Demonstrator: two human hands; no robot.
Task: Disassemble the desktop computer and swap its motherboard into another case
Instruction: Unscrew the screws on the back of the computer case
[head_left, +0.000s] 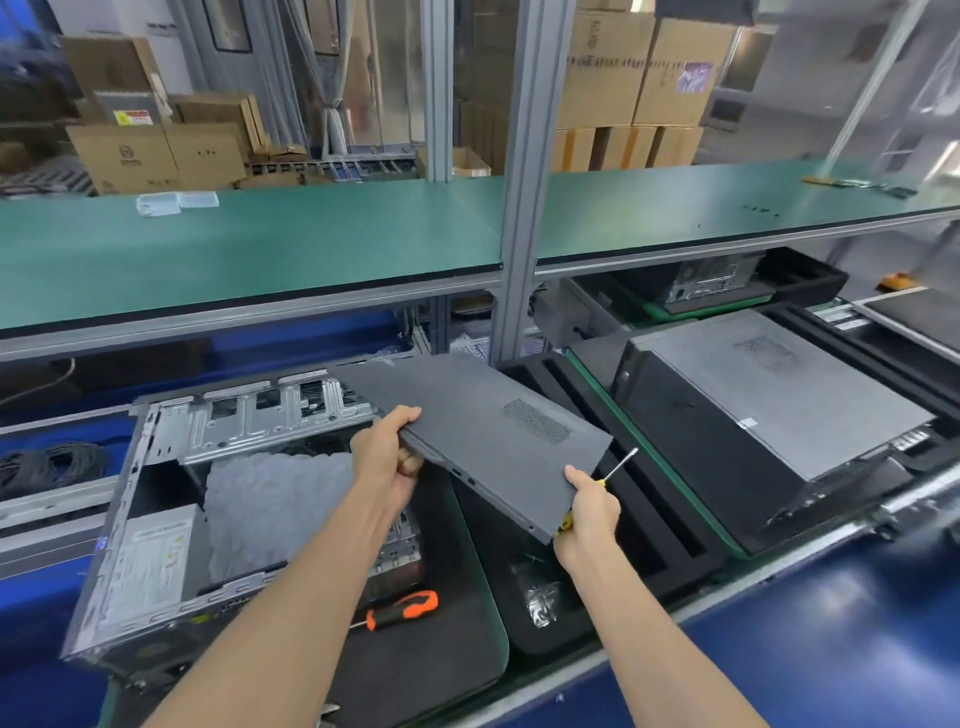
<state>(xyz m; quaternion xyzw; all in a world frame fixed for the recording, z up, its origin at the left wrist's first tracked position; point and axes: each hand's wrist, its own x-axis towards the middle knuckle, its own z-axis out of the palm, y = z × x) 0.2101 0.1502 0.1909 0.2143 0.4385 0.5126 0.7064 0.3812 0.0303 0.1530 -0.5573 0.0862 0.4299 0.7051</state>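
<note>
The left hand grips the near left edge of a dark grey side panel, thumb on top and fingers curled under it, while the right hand pinches the panel's near right corner and at the same time holds a yellow-handled screwdriver whose shaft pokes out past the panel's edge. The panel is held in the air, tilted, just right of the open computer case, which lies on its side on a dark mat. Inside the open case a sheet of bubble wrap covers the middle, with the silver drive cage beyond it. An orange-and-black screwdriver lies on the mat just in front of the case. Right of the case sits a black foam tray, and further right a second, closed computer case lies flat. Above and behind the open case runs a green shelf.
</note>
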